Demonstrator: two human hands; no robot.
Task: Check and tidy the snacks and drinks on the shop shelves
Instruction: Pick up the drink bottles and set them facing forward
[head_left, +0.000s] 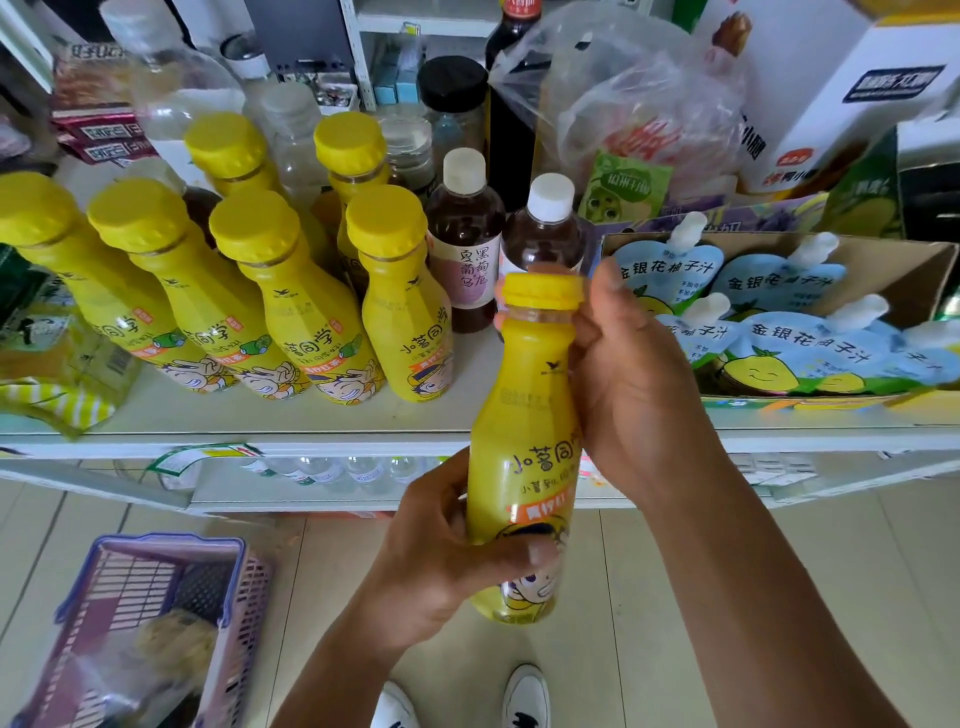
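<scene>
I hold the yellow bottle (524, 415) upright before the shelf (311, 421), left hand (441, 566) gripping its base and right hand (628, 374) fingers curled round its neck. I'd test the cap (543, 291) gently, then slot the bottle beside the matching bottles (405, 322).

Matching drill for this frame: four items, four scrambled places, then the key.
Items:
1. held yellow bottle
2. dark white-capped bottles
3. blue pouches
4. purple basket

Places:
A. in the cardboard box
B. on the floor
C. gripped by the left hand low down and the right hand at the neck
D. standing on the shelf, right of the yellow row

Pairs: 1-C, 2-D, 3-A, 4-B
</scene>
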